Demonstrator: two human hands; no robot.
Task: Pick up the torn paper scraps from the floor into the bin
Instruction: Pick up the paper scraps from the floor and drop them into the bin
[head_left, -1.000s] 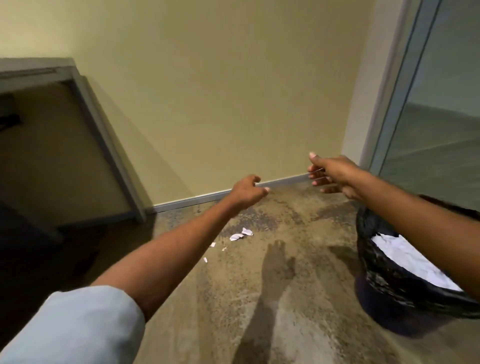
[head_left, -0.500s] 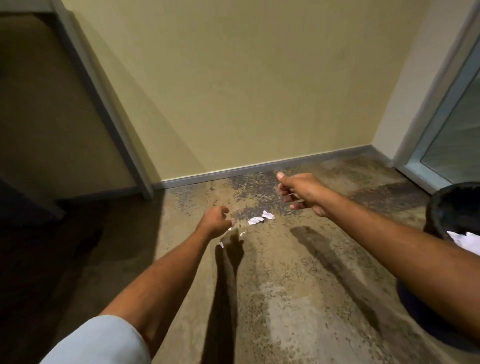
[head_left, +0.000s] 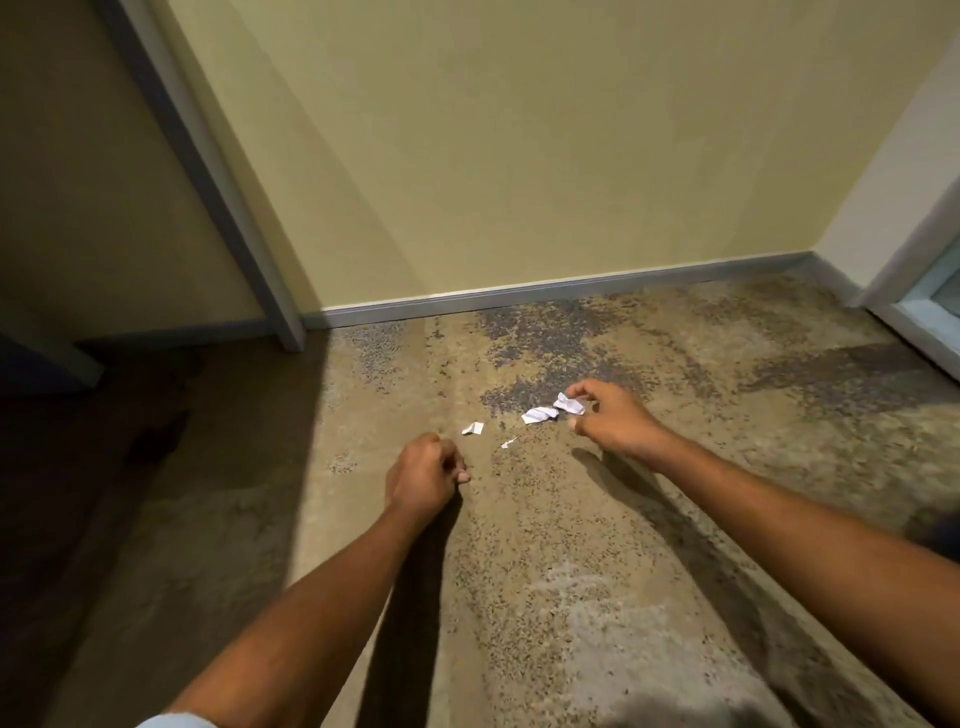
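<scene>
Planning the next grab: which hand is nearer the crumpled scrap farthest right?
Right. The right hand has finger and thumb spread around the crumpled scrap, contact unclear. The left hand, curled, hangs nearer the person and off to the scrap's left.

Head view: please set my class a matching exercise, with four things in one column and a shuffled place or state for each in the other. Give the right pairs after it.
Things
1. left hand
2. right hand
3. small scrap
4. skirting

Places or states
A. runs along the foot of the wall
B. fingers curled into a fist
C. lies alone on the floor, between the hands
D. finger and thumb spread either side of a crumpled scrap

Pairs: 1-B, 2-D, 3-C, 4-A
</scene>
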